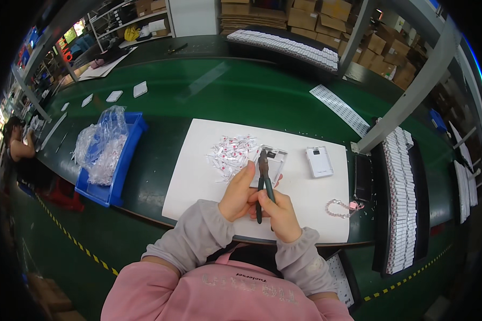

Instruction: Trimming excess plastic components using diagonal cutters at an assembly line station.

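My left hand [236, 193] is closed round a white rectangular plastic case [276, 163], with fingertips showing past its far right side. In my right hand [281, 213] is a pair of pliers [264, 170] with dark green handles. Their jaws lie over the upper left part of the case, near a small dark square; whether they grip anything there I cannot tell. Just left of the case spreads a pile of small white packets with red marks [231, 154]. A second white case [319, 161] with a dark square lies to the right, apart from both hands.
White board [198, 140] covers the bench under my hands. A blue bin [114, 193] with clear plastic bags stands left. A bead bracelet [338, 208] lies right, near a long black tray of white pieces [403, 203]. A metal post [407, 99] rises beside it. Far left, another person sits.
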A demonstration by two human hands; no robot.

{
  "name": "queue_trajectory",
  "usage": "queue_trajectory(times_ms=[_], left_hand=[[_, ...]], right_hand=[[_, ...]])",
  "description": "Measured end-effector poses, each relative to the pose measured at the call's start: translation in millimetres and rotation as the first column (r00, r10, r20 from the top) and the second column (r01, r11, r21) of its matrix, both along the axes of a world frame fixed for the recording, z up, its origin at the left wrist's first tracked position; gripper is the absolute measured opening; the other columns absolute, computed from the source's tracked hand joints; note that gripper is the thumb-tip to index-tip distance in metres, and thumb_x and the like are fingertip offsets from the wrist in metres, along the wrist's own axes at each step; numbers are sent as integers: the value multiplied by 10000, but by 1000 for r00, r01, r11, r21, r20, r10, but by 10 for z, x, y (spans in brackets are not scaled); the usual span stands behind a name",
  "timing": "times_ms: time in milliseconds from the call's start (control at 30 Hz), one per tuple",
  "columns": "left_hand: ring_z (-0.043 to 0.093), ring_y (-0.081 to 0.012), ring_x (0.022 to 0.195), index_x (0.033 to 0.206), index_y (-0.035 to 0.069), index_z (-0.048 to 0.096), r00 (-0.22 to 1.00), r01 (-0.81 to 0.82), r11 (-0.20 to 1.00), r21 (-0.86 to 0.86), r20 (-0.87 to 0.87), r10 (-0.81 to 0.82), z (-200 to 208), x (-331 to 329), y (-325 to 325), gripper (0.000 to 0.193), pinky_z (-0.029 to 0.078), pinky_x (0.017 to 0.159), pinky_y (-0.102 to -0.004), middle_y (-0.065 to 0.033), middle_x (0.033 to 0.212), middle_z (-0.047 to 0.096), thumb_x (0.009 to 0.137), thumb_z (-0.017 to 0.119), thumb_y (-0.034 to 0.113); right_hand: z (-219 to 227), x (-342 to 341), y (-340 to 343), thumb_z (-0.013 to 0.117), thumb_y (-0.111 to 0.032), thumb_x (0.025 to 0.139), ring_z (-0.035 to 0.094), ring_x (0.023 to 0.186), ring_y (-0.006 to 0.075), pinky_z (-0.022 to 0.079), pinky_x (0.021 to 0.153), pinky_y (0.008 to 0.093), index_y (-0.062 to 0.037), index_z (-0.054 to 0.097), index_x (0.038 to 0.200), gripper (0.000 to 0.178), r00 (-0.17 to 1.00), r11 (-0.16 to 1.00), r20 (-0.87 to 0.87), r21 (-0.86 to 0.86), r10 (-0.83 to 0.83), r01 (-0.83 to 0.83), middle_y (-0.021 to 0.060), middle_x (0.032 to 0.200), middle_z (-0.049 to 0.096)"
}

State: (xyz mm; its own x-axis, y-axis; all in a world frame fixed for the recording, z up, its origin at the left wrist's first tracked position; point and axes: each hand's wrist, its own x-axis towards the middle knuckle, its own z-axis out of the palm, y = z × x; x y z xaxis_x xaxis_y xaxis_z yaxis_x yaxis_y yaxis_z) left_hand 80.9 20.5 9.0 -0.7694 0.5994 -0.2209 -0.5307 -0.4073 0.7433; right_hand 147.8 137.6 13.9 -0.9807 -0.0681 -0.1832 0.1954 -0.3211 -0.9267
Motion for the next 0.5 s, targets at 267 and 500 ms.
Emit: queue_trajectory(times_ms=[267,500], left_hand=[[510,-108,511,1243,48,447,998,26,1000,5,-49,-26,-30,-5,-9,525,338,342,-221,-146,1107,612,994,273,476],[579,-137,622,1257,71,419,994,32,999,24,-104,-30,-158,-73,-7,471,403,421,-220,-137,1160,587,998,301,447]], right_hand=[[-3,13,38,516,-301,958,542,666,111,445,614,244,36,603,967,348,999,999,15,38,28,-29,55,742,589],[-41,-9,78,527,-271,950,535,666,100,438,614,236,18,589,961,296,999,989,-12,139,45,-43,42,741,588]])
